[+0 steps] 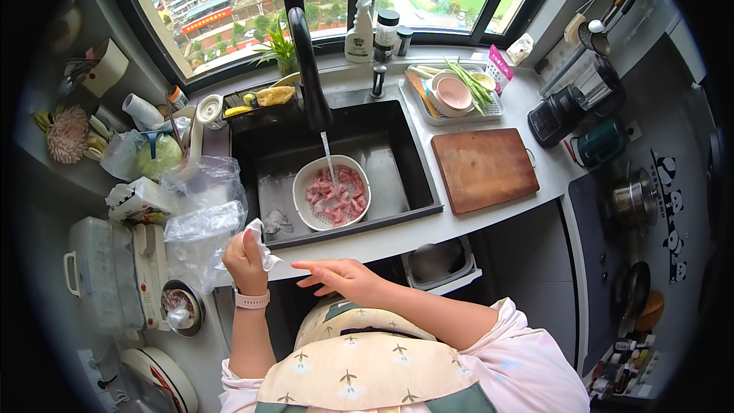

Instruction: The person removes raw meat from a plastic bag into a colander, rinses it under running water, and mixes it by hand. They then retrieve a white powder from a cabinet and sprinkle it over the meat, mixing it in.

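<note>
My left hand (246,255) grips a crumpled white paper tissue (265,248) above the counter's front edge, left of the sink. To its right my right hand (341,280) hovers with fingers extended and apart, holding nothing. In the black sink (395,183) sits a white strainer bowl (297,192) of pinkish-red raw meat pieces (344,201). Water runs onto the meat from the black faucet (309,69). A wet, greyish crumpled scrap (278,222) lies at the sink's front left corner. Clear plastic bags (203,223) are spread on the counter beside my left hand.
Right of the sink lies a wooden cutting board (484,169), with a tray (459,120) of bowls and green stalks behind it. A blender (565,106) stands farther right. Below the counter, an open bin (438,267) juts out. A metal bowl (183,310) sits at left.
</note>
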